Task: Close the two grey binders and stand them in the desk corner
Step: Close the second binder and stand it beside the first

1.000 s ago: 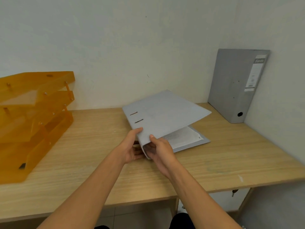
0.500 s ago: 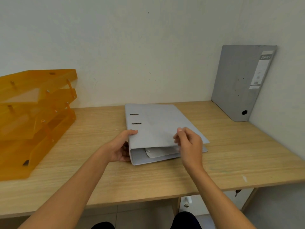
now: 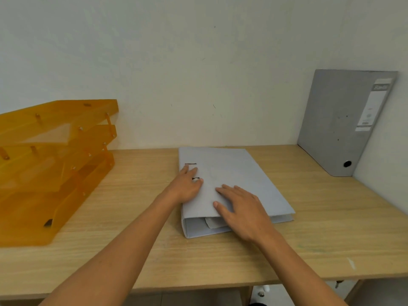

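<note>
A light grey binder (image 3: pixel 229 173) lies flat and closed on the wooden desk (image 3: pixel 132 250), with paper edges showing at its near end. My left hand (image 3: pixel 187 186) rests flat on its cover near the spine, over the two metal slots. Flat on the cover's near part lies my right hand (image 3: pixel 240 208), fingers spread. A second, darker grey binder (image 3: pixel 340 120) stands upright in the far right corner, leaning against the right wall, with its spine label and finger hole facing me.
An orange see-through stack of letter trays (image 3: pixel 50 164) fills the desk's left side against the back wall. White walls close the desk at the back and on the right. The desk's front edge runs just below my forearms.
The binder's cover, lifted a second ago, has come down flat. My right hand moved from the cover's edge onto its top; my left hand slid from the spine onto the cover.
</note>
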